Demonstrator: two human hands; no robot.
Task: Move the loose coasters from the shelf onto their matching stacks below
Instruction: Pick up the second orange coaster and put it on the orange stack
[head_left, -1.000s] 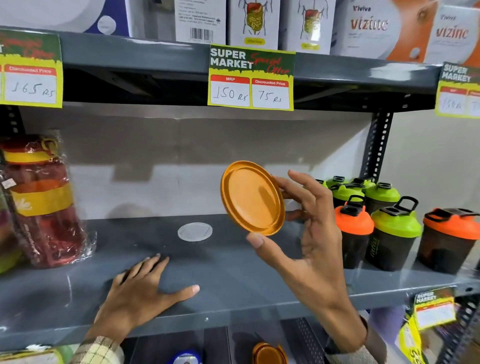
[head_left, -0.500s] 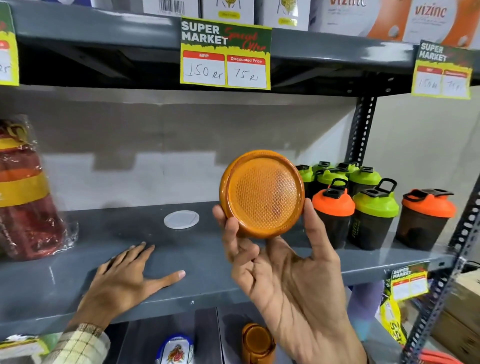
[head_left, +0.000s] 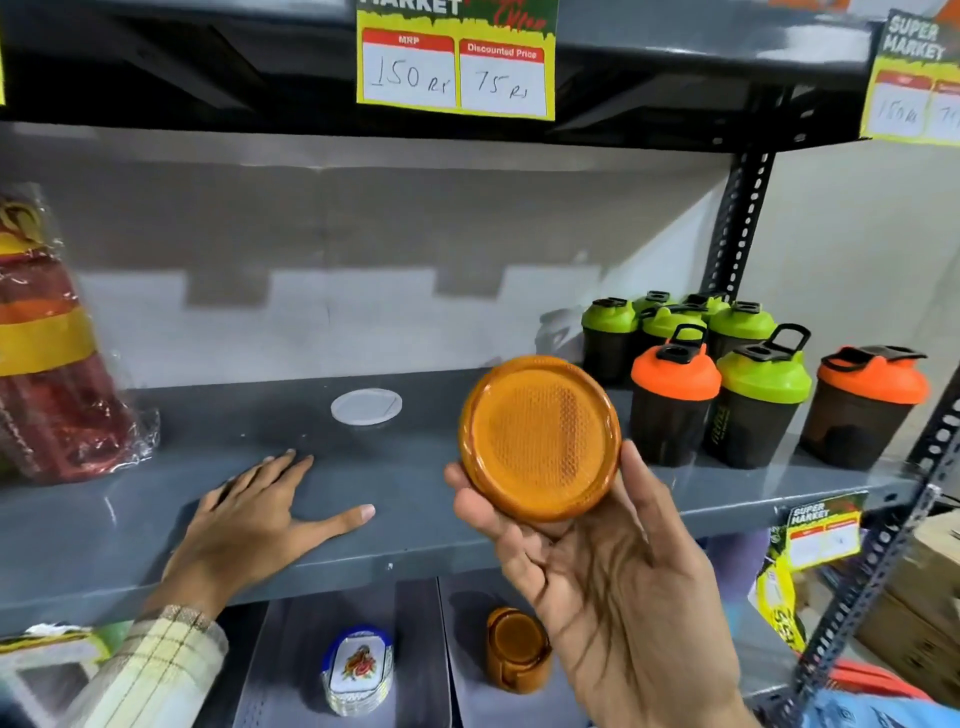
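Note:
My right hand (head_left: 608, 587) holds a round orange coaster (head_left: 540, 439) by its lower edge, its textured face turned toward me, in front of the grey shelf (head_left: 130, 530). A clear round coaster (head_left: 366, 406) lies flat on that shelf, further back. My left hand (head_left: 249, 525) rests palm down on the shelf with fingers spread. On the shelf below stand a stack of orange coasters (head_left: 517, 649) and, to its left, a stack of clear coasters with a blue-rimmed picture (head_left: 357, 670).
Several shaker bottles (head_left: 727, 384) with green and orange lids crowd the shelf's right end. A plastic-wrapped red and yellow bottle (head_left: 47, 353) stands at the left. A price tag (head_left: 456, 62) hangs from the shelf above. A perforated upright (head_left: 737, 228) stands at the right.
My right hand turned the orange coaster from edge-on to face-on and lowered it a little. The camera tilted down, showing more of the lower shelf. My left hand stayed on the shelf.

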